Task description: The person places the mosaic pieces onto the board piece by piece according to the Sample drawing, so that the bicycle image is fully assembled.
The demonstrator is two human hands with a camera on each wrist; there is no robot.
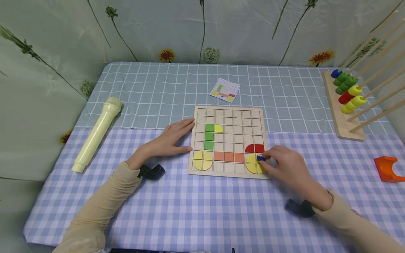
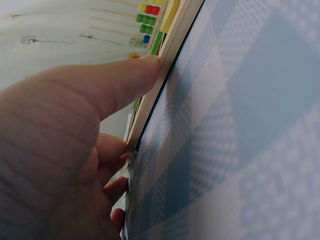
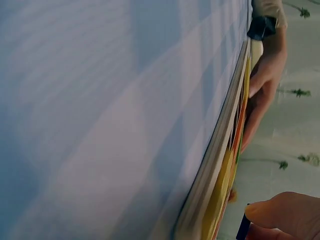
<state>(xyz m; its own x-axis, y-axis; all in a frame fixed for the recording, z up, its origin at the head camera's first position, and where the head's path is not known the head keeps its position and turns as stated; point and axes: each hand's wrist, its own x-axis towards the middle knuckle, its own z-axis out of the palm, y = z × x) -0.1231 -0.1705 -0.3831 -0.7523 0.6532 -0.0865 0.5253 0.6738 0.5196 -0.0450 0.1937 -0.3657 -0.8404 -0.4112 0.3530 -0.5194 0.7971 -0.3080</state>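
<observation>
A square wooden grid board (image 1: 234, 135) lies on the table with coloured tiles in some cells. Green squares (image 1: 209, 136), a yellow quarter-circle (image 1: 218, 128), orange squares (image 1: 229, 156), red pieces (image 1: 258, 148) and two yellow circles made of quarters (image 1: 202, 160) show on it. My left hand (image 1: 169, 138) touches the board's left edge with thumb and fingers spread; the left wrist view shows the thumb (image 2: 130, 80) against the rim. Over the right yellow circle, my right hand (image 1: 289, 167) pinches a small dark blue tile (image 1: 261, 158) between thumb and fingers. The tile's full shape is hidden.
Behind the board lies a pattern card (image 1: 225, 90). A pale yellow microphone-shaped tube (image 1: 98, 135) is at the left. On the right stand a wooden peg rack with coloured beads (image 1: 343, 105) and an orange curved block (image 1: 387, 169). A checked cloth (image 1: 177, 211) covers the near table.
</observation>
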